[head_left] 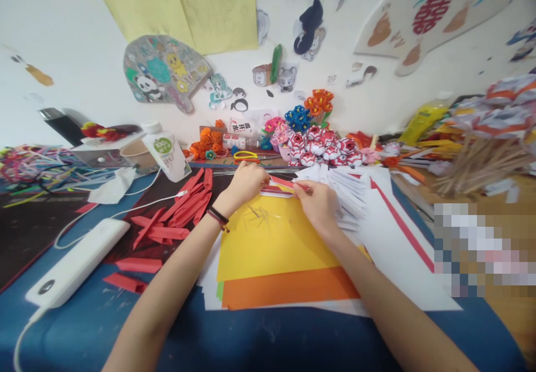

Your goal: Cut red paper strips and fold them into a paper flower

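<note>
Between my two hands is a small folded strip of red and white paper [281, 182], just above the far edge of a yellow sheet [285, 238]. My left hand [248, 182] pinches its left end, and my right hand [316, 201] grips the right end between thumb and fingers. Several thin wire pieces [257, 215] lie on the yellow sheet. Under it an orange sheet [288, 287] sticks out toward me. Left of my left wrist rests a pile of folded red paper pieces [184, 204]. White folded strips [345, 193] are heaped beyond my right hand.
A white power bank [77, 263] with a cable lies at the left. Behind it stands a white bottle [167, 153]. Paper and fuzzy-wire flowers [320, 146] line the back by the wall. White sheets with a red stripe [397, 249] spread at the right.
</note>
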`<state>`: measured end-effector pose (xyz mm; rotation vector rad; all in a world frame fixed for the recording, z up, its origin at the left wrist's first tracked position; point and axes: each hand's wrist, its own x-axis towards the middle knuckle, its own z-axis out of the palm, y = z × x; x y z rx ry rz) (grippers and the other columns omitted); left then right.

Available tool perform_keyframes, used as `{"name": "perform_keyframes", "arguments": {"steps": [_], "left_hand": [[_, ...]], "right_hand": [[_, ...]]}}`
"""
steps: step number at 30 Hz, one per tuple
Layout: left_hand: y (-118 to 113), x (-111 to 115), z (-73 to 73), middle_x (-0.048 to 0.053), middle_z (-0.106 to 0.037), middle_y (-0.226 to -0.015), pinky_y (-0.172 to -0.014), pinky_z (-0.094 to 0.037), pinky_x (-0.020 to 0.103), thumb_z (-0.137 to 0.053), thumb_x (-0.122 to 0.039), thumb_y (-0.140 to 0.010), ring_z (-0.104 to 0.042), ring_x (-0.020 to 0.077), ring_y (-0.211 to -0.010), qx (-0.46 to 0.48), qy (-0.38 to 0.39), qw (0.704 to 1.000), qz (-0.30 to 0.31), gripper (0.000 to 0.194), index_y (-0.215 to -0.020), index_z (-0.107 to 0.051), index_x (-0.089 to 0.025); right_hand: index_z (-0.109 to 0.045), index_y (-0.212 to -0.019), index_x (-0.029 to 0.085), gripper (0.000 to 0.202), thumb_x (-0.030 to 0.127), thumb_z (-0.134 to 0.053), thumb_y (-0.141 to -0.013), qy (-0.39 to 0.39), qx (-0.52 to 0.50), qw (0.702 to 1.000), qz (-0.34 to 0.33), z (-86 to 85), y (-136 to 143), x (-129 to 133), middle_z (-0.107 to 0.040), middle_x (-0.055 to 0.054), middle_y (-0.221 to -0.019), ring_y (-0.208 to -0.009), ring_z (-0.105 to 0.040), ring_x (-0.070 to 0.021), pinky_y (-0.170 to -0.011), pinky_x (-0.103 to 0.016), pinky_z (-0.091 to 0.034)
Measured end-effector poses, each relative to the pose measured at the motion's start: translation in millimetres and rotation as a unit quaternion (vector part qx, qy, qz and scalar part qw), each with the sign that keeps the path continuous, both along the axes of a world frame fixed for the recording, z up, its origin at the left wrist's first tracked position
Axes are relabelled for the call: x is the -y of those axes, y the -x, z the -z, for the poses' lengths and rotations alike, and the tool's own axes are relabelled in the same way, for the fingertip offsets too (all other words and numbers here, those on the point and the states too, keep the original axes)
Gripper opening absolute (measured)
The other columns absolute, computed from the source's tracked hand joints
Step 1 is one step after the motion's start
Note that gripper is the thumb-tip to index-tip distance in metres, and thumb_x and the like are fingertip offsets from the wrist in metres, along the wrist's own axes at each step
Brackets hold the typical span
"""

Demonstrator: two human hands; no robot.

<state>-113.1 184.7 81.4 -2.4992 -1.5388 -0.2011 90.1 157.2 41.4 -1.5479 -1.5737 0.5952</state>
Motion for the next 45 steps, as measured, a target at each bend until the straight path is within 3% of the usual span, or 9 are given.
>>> {"name": "perform_keyframes", "arguments": {"steps": [8,16,21,26,30,37,45], "left_hand": [[-1,4,-7.2,0.011,-0.074,-0.084,-0.073,-0.044,0.034,-0.05,-0.02,-0.094,-0.069,0.0252,-0.084,-0.03,-0.068,0.997,-0.025,0.021,-0.089,-0.07,-0.016],[-12,10,11.7,0.008,-0.07,-0.076,-0.069,-0.04,0.034,-0.045,-0.019,-0.099,-0.067,0.0236,-0.072,-0.065,-0.094,0.992,0.047,0.017,-0.097,-0.061,-0.015],[-12,10,16.4,0.005,-0.07,-0.077,-0.074,-0.039,0.033,-0.045,-0.019,-0.1,-0.064,0.0205,-0.072,-0.036,-0.096,0.993,0.066,0.015,-0.097,-0.059,-0.017],[-15,11,14.3,0.007,-0.07,-0.083,-0.079,-0.038,0.034,-0.042,-0.023,-0.102,-0.064,0.0203,-0.078,-0.038,-0.097,0.989,0.101,0.02,-0.098,-0.061,-0.016],[-16,11,14.9,0.006,-0.072,-0.087,-0.08,-0.039,0.034,-0.046,-0.021,-0.1,-0.064,0.0203,-0.082,0.012,-0.099,0.991,0.093,0.02,-0.108,-0.064,-0.017],[-18,11,15.9,0.008,-0.073,-0.088,-0.073,-0.04,0.034,-0.055,-0.021,-0.093,-0.064,0.0223,-0.085,0.006,-0.075,0.994,0.084,0.017,-0.091,-0.071,-0.018],[-22,13,11.3,0.006,-0.074,-0.088,-0.067,-0.041,0.032,-0.055,-0.021,-0.091,-0.067,0.0216,-0.081,0.015,-0.047,0.994,0.098,0.022,-0.095,-0.076,-0.023]], "right_hand": [[-0.08,-0.094,0.02,0.028,0.036,-0.058,-0.088,-0.024,-0.02,0.999,0.014,-1.1,0,2,-0.078,-0.006,-0.078,-0.073,-0.07,-0.022,-0.07,-0.03,-0.046],[-0.078,-0.093,0.019,0.029,0.039,-0.059,-0.086,-0.016,-0.125,0.992,0.021,5.6,-5,-3,-0.075,-0.004,-0.07,-0.068,-0.07,-0.0211,-0.068,-0.03,-0.05],[-0.078,-0.093,0.019,0.032,0.043,-0.058,-0.086,0.002,-0.115,0.993,-0.003,8.8,-6,-4,-0.075,-0.005,-0.07,-0.068,-0.071,-0.0219,-0.066,-0.03,-0.052],[-0.078,-0.095,0.019,0.033,0.043,-0.057,-0.086,0.004,-0.115,0.993,-0.014,8.3,-4,-3,-0.075,-0.005,-0.07,-0.067,-0.07,-0.022,-0.064,-0.03,-0.052],[-0.077,-0.099,0.017,0.034,0.041,-0.058,-0.084,-0.003,-0.148,0.989,0.009,7.2,-5,-3,-0.074,-0.004,-0.069,-0.063,-0.069,-0.0206,-0.061,-0.029,-0.05],[-0.077,-0.097,0.016,0.035,0.043,-0.059,-0.084,0.009,-0.168,0.986,0.002,8.9,-6,-4,-0.075,-0.005,-0.07,-0.063,-0.069,-0.0201,-0.061,-0.028,-0.05],[-0.076,-0.094,0.017,0.03,0.04,-0.06,-0.082,0.041,-0.18,0.983,-0.019,12.9,-2,-5,-0.074,-0.005,-0.068,-0.063,-0.071,-0.0219,-0.057,-0.029,-0.052]]}}
